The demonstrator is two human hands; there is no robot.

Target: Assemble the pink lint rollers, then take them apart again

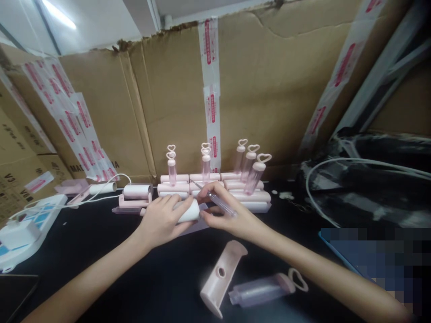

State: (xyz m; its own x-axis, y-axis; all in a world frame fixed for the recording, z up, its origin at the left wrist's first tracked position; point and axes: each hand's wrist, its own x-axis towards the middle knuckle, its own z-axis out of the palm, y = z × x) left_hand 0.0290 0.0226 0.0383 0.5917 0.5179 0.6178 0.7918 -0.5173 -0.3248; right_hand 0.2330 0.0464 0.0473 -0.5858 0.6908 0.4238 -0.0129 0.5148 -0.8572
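Note:
A white cylinder (189,211) lies in my left hand (163,217), whose fingers wrap round it. My right hand (227,208) grips a screwdriver (222,204) with a clear handle, its thin shaft pointing up and left. The right thumb and fingertips are close beside the cylinder's right end; whether they touch it I cannot tell. Below the hands lies a pink curved shell (224,278) with a hole in its middle. Beside the shell is a translucent pink tube (261,290) with a heart-shaped ring on its cap. A flat pale piece under the hands is partly hidden.
Behind the hands, pink-and-white units (249,196) stand in rows, several with upright heart-topped tubes (172,172). At left are another white cylinder (137,192), white cables and a power strip (50,224). A cardboard wall (175,98) closes the back; black plastic (370,179) lies right.

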